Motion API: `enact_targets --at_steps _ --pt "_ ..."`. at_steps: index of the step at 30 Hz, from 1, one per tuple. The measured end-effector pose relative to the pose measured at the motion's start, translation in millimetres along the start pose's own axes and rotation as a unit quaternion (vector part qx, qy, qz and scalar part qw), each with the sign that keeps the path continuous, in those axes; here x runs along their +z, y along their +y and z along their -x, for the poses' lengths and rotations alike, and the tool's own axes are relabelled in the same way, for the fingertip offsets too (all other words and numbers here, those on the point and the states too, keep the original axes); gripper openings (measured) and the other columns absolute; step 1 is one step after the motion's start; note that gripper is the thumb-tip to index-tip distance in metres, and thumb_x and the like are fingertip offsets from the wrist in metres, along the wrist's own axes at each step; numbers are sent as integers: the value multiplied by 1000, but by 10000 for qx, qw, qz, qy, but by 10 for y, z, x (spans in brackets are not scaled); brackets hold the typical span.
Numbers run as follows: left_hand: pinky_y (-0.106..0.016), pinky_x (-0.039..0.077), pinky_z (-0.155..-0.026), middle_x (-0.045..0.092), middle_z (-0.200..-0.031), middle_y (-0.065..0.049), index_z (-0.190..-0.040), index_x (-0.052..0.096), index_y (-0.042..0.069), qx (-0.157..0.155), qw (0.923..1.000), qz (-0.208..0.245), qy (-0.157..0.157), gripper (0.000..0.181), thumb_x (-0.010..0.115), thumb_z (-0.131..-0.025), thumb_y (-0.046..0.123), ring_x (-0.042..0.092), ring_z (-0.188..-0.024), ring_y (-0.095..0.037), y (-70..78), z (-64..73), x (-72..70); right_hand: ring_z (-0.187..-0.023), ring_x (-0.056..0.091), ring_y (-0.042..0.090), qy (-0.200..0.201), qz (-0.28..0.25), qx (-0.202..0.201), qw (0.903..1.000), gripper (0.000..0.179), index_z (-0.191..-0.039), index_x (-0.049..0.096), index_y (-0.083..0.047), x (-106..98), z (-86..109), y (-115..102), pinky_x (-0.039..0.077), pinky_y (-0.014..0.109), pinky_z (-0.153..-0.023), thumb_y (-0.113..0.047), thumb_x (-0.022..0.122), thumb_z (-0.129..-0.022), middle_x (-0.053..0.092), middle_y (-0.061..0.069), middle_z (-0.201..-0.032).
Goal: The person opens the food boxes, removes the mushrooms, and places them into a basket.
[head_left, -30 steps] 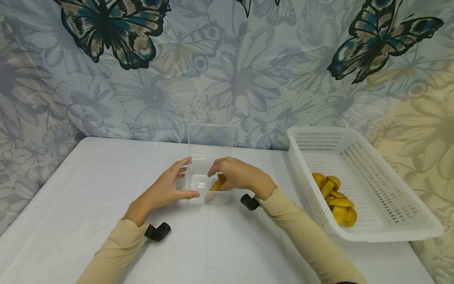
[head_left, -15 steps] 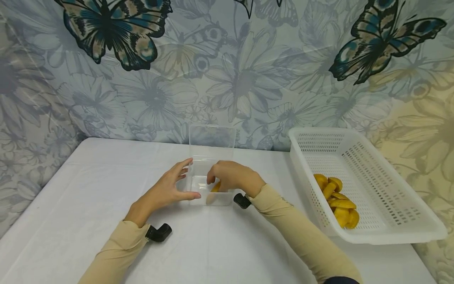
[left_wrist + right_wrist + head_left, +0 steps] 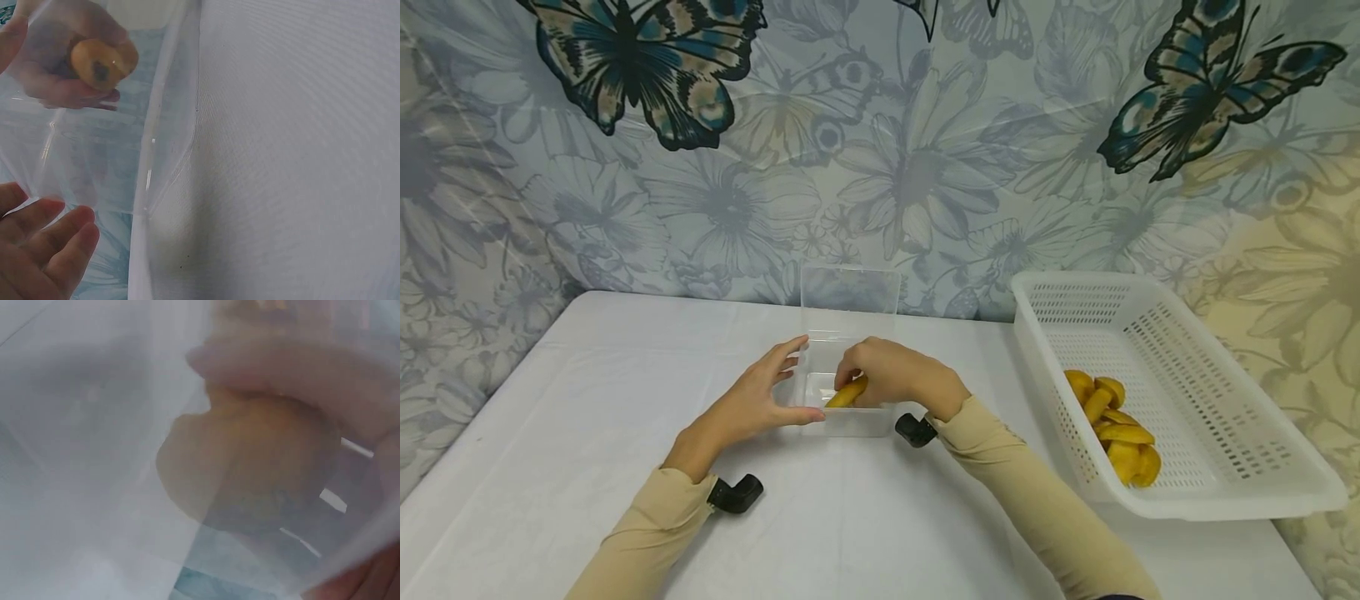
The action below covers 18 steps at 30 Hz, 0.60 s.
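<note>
A clear plastic box (image 3: 820, 383) with its lid (image 3: 850, 289) raised stands on the white cloth. My right hand (image 3: 898, 375) reaches into it and pinches a yellow mushroom (image 3: 850, 392) low inside. Through the clear wall in the left wrist view, the mushroom (image 3: 103, 62) shows a dark spot on its end. In the right wrist view the mushroom (image 3: 250, 462) is blurred behind plastic. My left hand (image 3: 748, 396) stands at the box's left side, fingers spread and fairly straight, thumb by the front wall. Whether every finger touches the plastic is unclear.
To the right is a white perforated basket (image 3: 1217, 333) with several yellow mushrooms (image 3: 1116, 429) heaped along its left side. A white cloth (image 3: 820, 525) covers the table. Patterned fabric (image 3: 917, 167) hangs close behind the table.
My right hand has moved slightly down and left inside the box, and the mushroom in it now lies more flat and further left. My left hand stays put.
</note>
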<state>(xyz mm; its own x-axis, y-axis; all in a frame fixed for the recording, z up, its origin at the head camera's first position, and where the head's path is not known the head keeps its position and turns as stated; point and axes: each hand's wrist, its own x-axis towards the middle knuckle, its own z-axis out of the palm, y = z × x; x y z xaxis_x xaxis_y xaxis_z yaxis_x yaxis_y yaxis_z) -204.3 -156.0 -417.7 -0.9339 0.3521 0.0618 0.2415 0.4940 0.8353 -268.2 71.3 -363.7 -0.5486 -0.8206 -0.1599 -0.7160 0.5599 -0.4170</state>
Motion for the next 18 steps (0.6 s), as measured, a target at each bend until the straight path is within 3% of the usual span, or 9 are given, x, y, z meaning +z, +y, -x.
enact_targets --at_steps 11,18 --pt "-54 42 -114 29 -161 -7 -158 21 28 -167 9998 -17 -49 109 86 -73 48 43 -140 -39 16 3 1 -86 64 10 881 -469 -285 9946 25 -103 76 -10 -159 201 -2 57 18 -79 -3 78 -80 73 -1 -100" --pt "-54 42 -115 30 -161 -7 -158 21 27 -145 9999 -33 -27 109 86 -73 48 44 -140 -39 7 -4 4 -82 61 9 1227 -520 -274 9907 22 -103 75 -11 -226 349 -39 57 20 -73 -7 78 -81 71 -3 -98"
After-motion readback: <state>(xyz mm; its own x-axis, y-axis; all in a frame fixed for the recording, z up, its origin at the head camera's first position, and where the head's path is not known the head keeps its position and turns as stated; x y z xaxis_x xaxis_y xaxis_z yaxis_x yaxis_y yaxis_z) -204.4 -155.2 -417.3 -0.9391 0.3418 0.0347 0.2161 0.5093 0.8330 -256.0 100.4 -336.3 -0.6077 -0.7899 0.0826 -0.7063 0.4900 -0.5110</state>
